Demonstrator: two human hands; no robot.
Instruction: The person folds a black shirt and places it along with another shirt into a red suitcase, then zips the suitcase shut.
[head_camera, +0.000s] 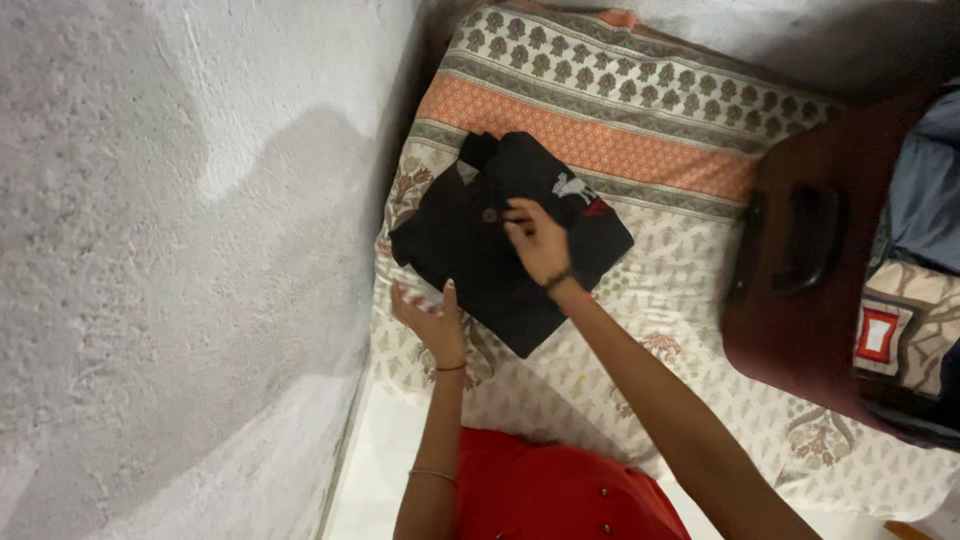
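A folded black shirt (470, 250) with a small white and red patch near its collar lies on a patterned bedsheet (640, 300). My right hand (535, 240) rests on top of the shirt, its fingertips at a button near the placket. Just off the shirt's lower left edge, my left hand (430, 320) hovers palm up with its fingers apart, holding nothing. A thin bangle circles that wrist, and the right wrist wears a dark band.
A rough grey wall (180, 270) runs close along the bed's left side. A dark red suitcase (800, 270) with a black handle lies on the bed at right, with folded clothes (920, 260) in it. My red garment (550, 490) shows at the bottom.
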